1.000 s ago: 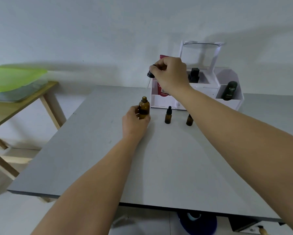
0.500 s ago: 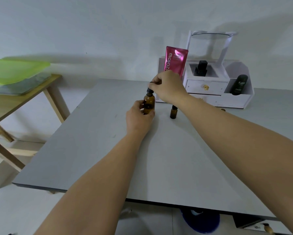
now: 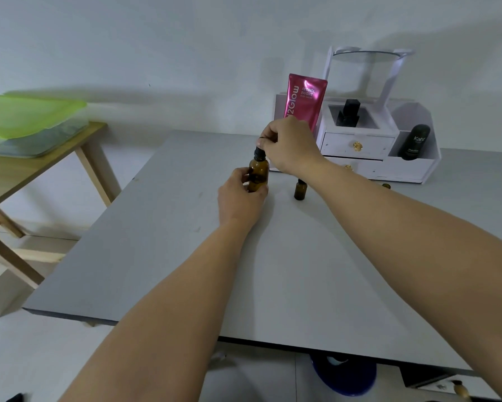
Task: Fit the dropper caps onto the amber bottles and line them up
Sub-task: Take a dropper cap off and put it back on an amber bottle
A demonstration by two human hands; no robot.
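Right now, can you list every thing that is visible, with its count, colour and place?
large amber bottle: 1, brown, table centre, held
dropper cap: 1, black, on that bottle's neck
small amber bottle: 1, brown, to its right
table: 1, grey
organiser: 1, white, table's far side
tube: 1, pink, in organiser
black bottles: 2, in organiser
wooden table: 1, far left
green lid: 1, on a container there
left hand: grip on the large bottle
right hand: grip on the cap
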